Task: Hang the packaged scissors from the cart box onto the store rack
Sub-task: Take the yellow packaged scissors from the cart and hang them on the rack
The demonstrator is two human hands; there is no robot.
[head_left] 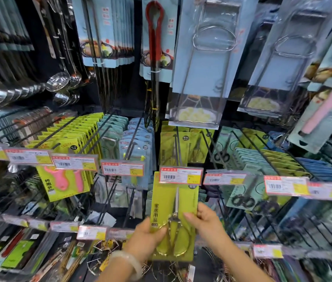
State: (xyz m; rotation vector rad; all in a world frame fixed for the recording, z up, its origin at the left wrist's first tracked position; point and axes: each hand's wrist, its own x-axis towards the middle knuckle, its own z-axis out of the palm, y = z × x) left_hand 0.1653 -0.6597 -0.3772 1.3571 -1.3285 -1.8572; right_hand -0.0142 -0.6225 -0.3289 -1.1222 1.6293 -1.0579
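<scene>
**Scissors pack held up at rack hook, both hands**

Yellow-green scissors pack (174, 216) upright, centre-low, held by both hands in front of the store rack (181, 151). Top edge tucked behind a red-and-white price tag (181, 175) at the end of a hook; whether the hang hole is on the hook cannot be told. Gold-handled scissors visible on the card, blades pointing up.

Left hand (146, 239) gripping the pack's lower left edge, thumb curled over the front near the handles. Pale bangle (129, 263) on that wrist.

Right hand (205, 222) pinching the right edge, thumb across the front, fingers behind the card.

More matching yellow-green packs (173, 147) hanging further back on the same hook row. Pink peeler packs (65, 180) to the left, black-handled scissors packs (244, 192) to the right, red tongs (154, 37) hanging above.
</scene>
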